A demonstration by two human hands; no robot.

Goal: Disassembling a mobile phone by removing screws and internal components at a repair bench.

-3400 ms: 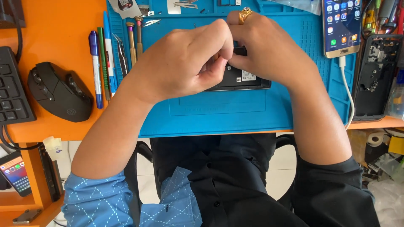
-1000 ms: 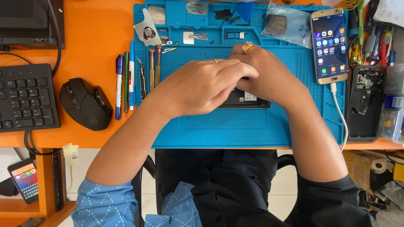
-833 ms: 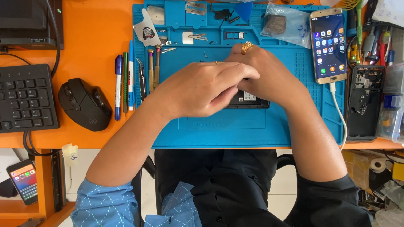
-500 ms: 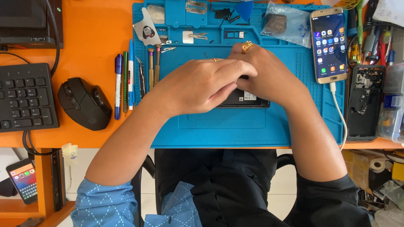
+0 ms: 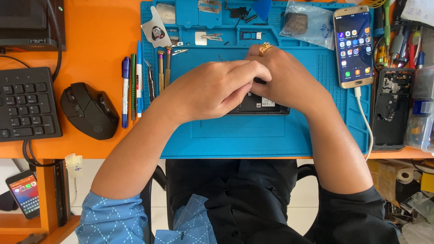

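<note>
A dark opened device (image 5: 260,105) was lying flat near the middle of the blue work mat (image 5: 244,135), and both hands were closed over its upper part. The left hand (image 5: 212,90) was curled, fingers folded down with the thumb tucked under against the device's top edge; the right hand (image 5: 287,79), a gold ring (image 5: 264,47) on one finger, was cupped over the same spot, fingertips meeting the left ones. Whether anything small was pinched between the fingers could not be told, since the contact point was hidden by the knuckles. The step in hand was judged to be fine work on the exposed inside of the device, done by fingertip, with the body steadied on the mat. A light, controlled pull or press at that hidden spot seemed to be called for next, the device being kept from sliding. Screwdrivers and pens (image 5: 135,81) were laid in a row just left of the mat, a black mouse (image 5: 88,110) further left, and a lit phone (image 5: 353,45) on a cable was resting at the mat's right edge.
</note>
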